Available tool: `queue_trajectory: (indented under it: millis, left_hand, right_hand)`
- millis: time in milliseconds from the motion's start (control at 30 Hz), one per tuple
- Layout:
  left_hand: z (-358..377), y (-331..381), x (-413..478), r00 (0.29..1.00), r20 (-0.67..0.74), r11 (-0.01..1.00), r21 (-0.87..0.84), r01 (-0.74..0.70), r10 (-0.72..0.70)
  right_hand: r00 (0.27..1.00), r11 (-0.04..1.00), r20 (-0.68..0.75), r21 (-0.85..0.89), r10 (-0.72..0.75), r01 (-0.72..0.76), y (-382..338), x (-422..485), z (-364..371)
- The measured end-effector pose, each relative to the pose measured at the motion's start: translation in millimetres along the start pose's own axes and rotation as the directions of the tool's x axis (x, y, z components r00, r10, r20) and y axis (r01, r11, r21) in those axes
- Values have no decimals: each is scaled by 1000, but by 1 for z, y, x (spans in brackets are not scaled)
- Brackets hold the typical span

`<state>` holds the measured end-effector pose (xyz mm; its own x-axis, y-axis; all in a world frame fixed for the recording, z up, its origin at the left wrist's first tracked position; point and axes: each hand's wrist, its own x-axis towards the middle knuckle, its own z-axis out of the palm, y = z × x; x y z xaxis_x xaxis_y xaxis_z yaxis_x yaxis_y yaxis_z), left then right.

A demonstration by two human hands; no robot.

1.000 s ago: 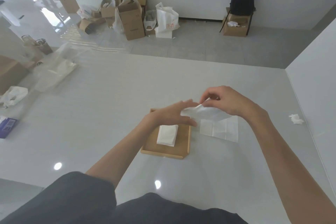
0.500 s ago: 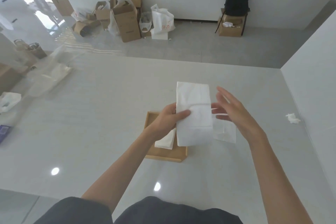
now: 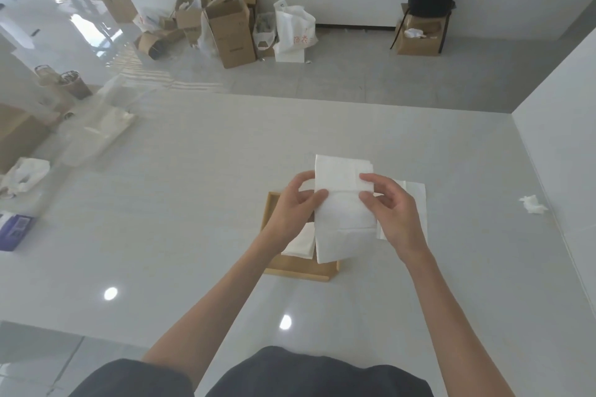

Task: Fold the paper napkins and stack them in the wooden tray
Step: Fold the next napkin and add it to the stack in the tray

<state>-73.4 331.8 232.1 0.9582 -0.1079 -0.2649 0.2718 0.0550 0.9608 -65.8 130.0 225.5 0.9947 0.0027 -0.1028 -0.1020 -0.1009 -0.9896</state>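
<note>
Napkin (image 3: 343, 213), white, half-folded, held upright in the air above the desk (image 3: 180, 203), directly over the wooden tray (image 3: 301, 269). Left hand (image 3: 292, 209) pinches its left edge, thumb in front, the other fingers hidden behind the paper. Right hand (image 3: 392, 213) grips the right edge, thumb and forefinger closed on the sheet. Creases show across the napkin; how many layers it has is hard to tell.

Tray mostly covered by the napkin and left hand; only its left rim and near edge show. Inside it, a folded stack (image 3: 300, 243) peeks out below the left wrist, probably several napkins, count unreadable. Flat unfolded napkins (image 3: 416, 203) lie on the desk just right of the tray, largely hidden by the right hand. Crumpled tissue (image 3: 532, 204) sits well apart at the desk's right edge.
</note>
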Motion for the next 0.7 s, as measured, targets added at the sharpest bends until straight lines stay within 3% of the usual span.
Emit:
queue_trajectory:
  millis: [233,700]
  left_hand:
    - [1,2,-1,990,-9,987,85,-138,139]
    - [-2,1,15,984,-163,972,233,-36,75]
  right_hand:
    - [999,1000,-47,-14,-19,19,1,4,0]
    - [997,1000,-75,-1,-24,24,3,6,-5]
